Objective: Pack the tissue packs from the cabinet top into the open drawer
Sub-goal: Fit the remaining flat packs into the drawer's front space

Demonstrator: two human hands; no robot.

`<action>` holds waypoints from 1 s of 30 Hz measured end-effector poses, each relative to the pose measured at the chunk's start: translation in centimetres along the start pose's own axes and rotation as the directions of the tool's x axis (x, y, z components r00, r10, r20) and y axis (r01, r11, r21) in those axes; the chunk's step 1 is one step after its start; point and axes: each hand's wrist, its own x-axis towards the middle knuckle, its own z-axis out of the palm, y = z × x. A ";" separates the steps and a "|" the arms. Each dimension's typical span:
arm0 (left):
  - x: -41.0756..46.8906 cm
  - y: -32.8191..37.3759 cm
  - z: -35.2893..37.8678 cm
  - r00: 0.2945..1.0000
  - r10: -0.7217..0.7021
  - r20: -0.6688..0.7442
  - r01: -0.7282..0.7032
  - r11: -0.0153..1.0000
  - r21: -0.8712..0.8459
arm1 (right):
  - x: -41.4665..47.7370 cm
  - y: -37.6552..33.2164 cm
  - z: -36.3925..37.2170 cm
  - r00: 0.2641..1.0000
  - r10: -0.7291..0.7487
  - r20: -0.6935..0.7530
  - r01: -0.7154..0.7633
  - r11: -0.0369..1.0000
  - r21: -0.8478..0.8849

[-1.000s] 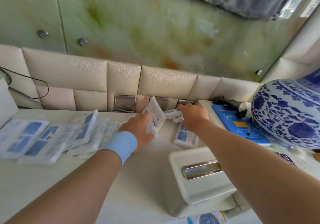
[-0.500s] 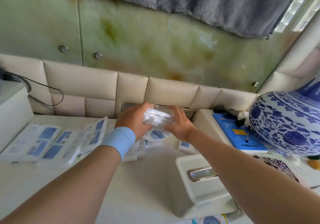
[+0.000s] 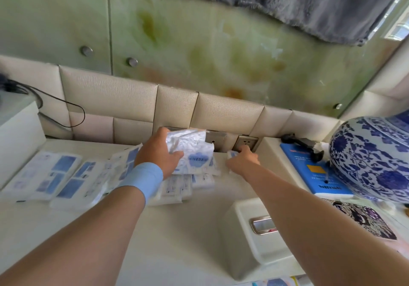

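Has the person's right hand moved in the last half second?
Yes. The right hand left the held pack and went right, from the middle socket to below the right socket.

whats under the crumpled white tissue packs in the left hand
A loose pile of flat white-and-blue tissue packs lies on the cream cabinet top beneath the crumpled white packs gripped by the left hand. The hand and bundle cover the pile's middle.

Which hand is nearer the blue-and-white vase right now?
Right. The right hand is at a small pack, left of the vase with the blue box between. The left hand is farther left, holding a bunch of tissue packs.
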 end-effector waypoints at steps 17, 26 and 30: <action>-0.1 -3.7 -4.8 0.958 -0.225 -0.180 0.201 0.969 -0.143 | -4.8 -6.7 4.2 0.983 -0.171 0.067 0.162 0.980 0.117; -5.4 -1.2 -9.3 0.999 -0.050 -0.012 0.050 0.999 -0.009 | -11.3 -4.6 -0.3 0.954 -0.301 -0.019 0.288 0.892 0.347; -9.1 -1.4 -11.1 0.995 -0.093 0.042 0.093 0.996 0.019 | -16.8 -3.3 -0.4 0.929 -0.370 0.023 0.323 0.838 0.439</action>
